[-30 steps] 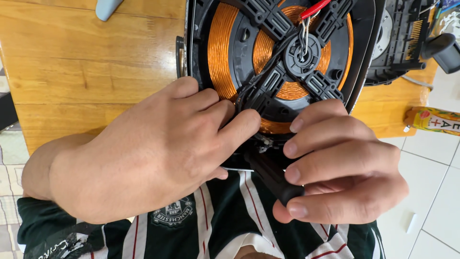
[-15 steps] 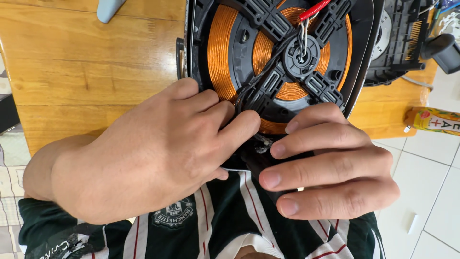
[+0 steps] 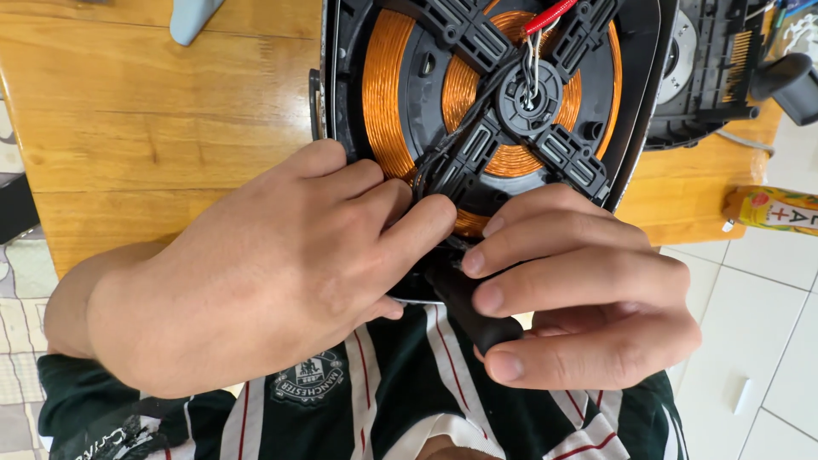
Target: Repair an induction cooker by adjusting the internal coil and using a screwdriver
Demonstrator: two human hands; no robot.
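Black tool handle (image 3: 477,313) in right hand (image 3: 579,294), fingers curled around it, long axis slanting up-left toward coil unit (image 3: 494,102) near edge. Left hand (image 3: 273,273) fingertips pressed there, steadying.

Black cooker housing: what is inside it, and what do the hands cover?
Inside the black housing lies a copper coil under a black cross-shaped bracket, with a red wire. The left hand and right hand, gripping a black handle, hide its near edge.
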